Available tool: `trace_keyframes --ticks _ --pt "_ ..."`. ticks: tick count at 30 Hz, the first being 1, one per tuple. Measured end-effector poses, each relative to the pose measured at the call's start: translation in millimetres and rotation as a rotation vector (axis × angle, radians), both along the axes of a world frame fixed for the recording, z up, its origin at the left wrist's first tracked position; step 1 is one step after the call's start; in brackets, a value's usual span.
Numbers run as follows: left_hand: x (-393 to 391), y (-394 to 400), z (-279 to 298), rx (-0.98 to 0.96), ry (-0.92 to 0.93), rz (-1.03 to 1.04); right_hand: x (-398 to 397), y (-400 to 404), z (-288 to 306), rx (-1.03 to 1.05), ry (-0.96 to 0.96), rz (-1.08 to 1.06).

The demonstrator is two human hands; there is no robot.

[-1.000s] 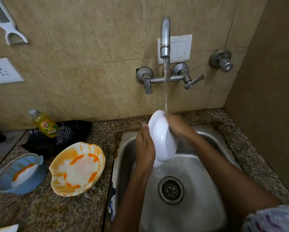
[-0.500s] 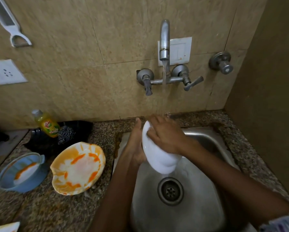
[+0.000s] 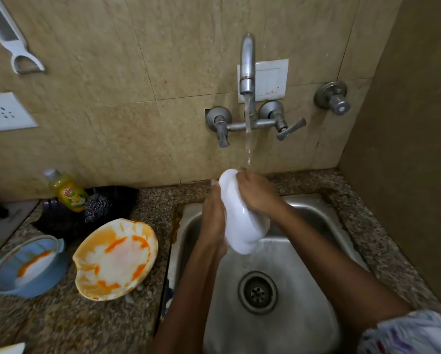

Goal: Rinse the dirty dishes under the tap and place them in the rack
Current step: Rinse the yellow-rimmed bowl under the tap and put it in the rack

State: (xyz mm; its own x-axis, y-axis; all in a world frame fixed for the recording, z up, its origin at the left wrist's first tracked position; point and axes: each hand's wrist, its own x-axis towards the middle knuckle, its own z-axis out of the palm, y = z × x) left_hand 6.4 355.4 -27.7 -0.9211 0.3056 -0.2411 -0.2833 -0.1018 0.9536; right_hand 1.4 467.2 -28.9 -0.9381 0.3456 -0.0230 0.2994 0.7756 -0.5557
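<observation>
Clearly the rinsing step is under way: at centre frame the left hand (image 3: 214, 221) grips the white bowl (image 3: 242, 221) on edge over the sink (image 3: 303, 290), while the right hand (image 3: 257, 192) curls over its top rim where the tap (image 3: 247, 65) stream lands. Next, probably, comes the rack, which is out of view; the orange-smeared plate (image 3: 116, 259) at lower left waits on the surface (image 3: 73, 325).

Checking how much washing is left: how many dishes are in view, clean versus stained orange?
Clean white, held under the tap: 1, the white dish
Orange-stained, on the counter: 2, the scalloped plate and the blue bowl
Total: 3
</observation>
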Motion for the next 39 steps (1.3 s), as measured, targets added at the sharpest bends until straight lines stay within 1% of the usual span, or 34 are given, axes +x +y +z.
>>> trace_keyframes --ticks 1,2,3,4,5,6,7,9,10,11,12,13,14,16,17,18,19,20,22,23,24,26,27,28,30,31,33,34,36,39 --pt "-1.3 -0.1 -4.3 0.036 -0.001 0.017 1.4 -0.4 0.0 0.039 -0.027 -0.006" --pt "1.2 0.5 -2.3 0.095 -0.025 0.025 6.1 -7.4 -1.4 0.099 0.017 0.023" --pt "-1.7 0.1 -4.3 0.093 -0.049 0.042 11.8 -17.8 -3.9 0.185 0.081 0.097" --pt "-3.5 -0.6 -4.8 0.053 -0.041 0.017 19.8 -28.0 -5.0 0.280 0.146 0.188" --pt "-5.1 -2.3 -6.1 0.001 -0.018 -0.005 25.3 -32.4 -8.1 0.324 0.178 0.256" --pt "-4.6 -4.2 -6.3 -0.030 0.008 -0.033 27.1 -30.0 -8.6 0.263 0.174 0.246" --pt "-3.4 -6.3 -7.8 -0.046 0.033 -0.045 23.5 -23.8 -7.3 0.117 0.144 0.160" --pt "4.5 -7.6 -11.5 -0.070 0.042 -0.030 8.3 -6.9 3.0 -0.258 0.017 -0.051" --pt "10.6 -8.4 -11.2 -0.076 0.036 -0.044 2.2 0.4 9.6 -0.449 -0.038 -0.118" --pt "12.6 -9.1 -13.9 -0.055 0.002 -0.070 -2.0 5.6 14.4 -0.577 -0.064 -0.171" --pt "14.0 -10.2 -12.3 0.003 -0.057 -0.093 -2.9 7.2 15.8 -0.594 -0.077 -0.183" --pt "12.5 -11.8 -11.0 0.079 -0.130 -0.121 -2.3 5.4 16.2 -0.537 -0.063 -0.154" --pt "10.5 -14.0 -6.9 0.173 -0.202 -0.147 0.8 1.3 15.3 -0.404 -0.033 -0.068" --pt "0.7 -14.2 -1.0 0.357 -0.316 -0.170 12.0 -9.9 4.6 -0.020 0.087 0.143" --pt "-0.4 -13.7 0.6 0.386 -0.334 -0.164 19.2 -15.9 -2.1 0.173 0.137 0.229" --pt "0.0 -12.5 -1.0 0.387 -0.333 -0.146 24.8 -20.7 -8.9 0.322 0.167 0.288" --pt "-0.6 -10.8 -5.1 0.353 -0.308 -0.132 27.9 -24.6 -15.0 0.410 0.202 0.323" --pt "0.9 -10.3 -7.2 0.274 -0.258 -0.127 30.3 -29.1 -17.8 0.433 0.214 0.336" --pt "0.7 -7.0 -15.0 0.108 -0.135 -0.084 27.6 -32.3 -20.0 0.414 0.247 0.311" --pt "0.8 -5.9 -15.7 0.077 -0.125 -0.053 22.0 -28.8 -18.7 0.373 0.260 0.266" --pt "0.2 -5.9 -15.7 0.063 -0.130 -0.026 16.6 -23.3 -11.4 0.261 0.215 0.198" --pt "0.1 -4.0 -16.1 0.063 -0.134 0.030 4.8 -7.8 6.8 -0.075 0.089 0.011" --pt "1.5 -3.0 -17.6 0.038 -0.117 0.024 1.2 -4.3 13.1 -0.187 0.040 -0.047" --pt "3.5 -2.9 -19.2 -0.001 -0.087 -0.004 1.1 -6.8 15.9 -0.162 0.020 -0.055" --pt "1.3 -3.2 -23.2 -0.093 0.035 -0.016 8.6 -25.3 12.9 0.064 0.052 0.012" --pt "-2.1 -2.2 -23.7 -0.103 0.074 0.015 12.5 -32.0 9.9 0.120 0.076 0.060" --pt "-5.9 -2.1 -22.2 -0.082 0.063 0.100 11.0 -27.3 13.1 0.087 0.085 0.066" --pt "-6.4 -3.1 -20.8 -0.083 0.032 0.106 7.3 -18.9 18.9 0.003 0.066 0.031" --pt "-8.5 -12.0 -23.8 -0.067 -0.008 0.126 1.5 5.5 23.2 -0.287 -0.008 -0.047" --pt "-25.1 -22.4 -32.3 0.028 -0.041 0.228 14.2 30.8 9.5 -0.822 -0.013 -0.195"
